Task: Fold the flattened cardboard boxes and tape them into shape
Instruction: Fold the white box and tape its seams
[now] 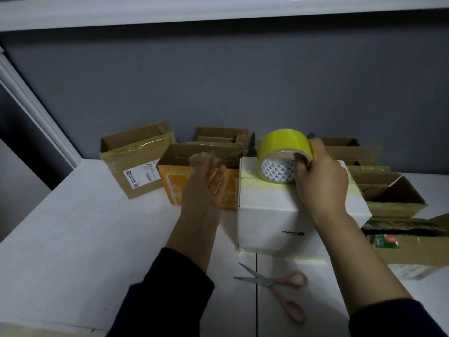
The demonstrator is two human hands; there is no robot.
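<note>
A white cardboard box [267, 215] stands on the white table [85, 239], with yellowish tape across its top and along its near bottom edge. A yellow tape roll [279, 152] rests upright on the box's top. My right hand [318, 173] grips the roll, thumb inside its core and fingers over the outer side. My left hand [206, 183] hovers left of the box with its fingers straight and blurred, holding nothing.
Pink-handled scissors [279, 285] lie open on the table in front of the box. Several brown boxes, among them an orange-fronted one [175, 186] and a labelled one [136, 166], line the grey wall. More taped boxes [388, 190] crowd the right side.
</note>
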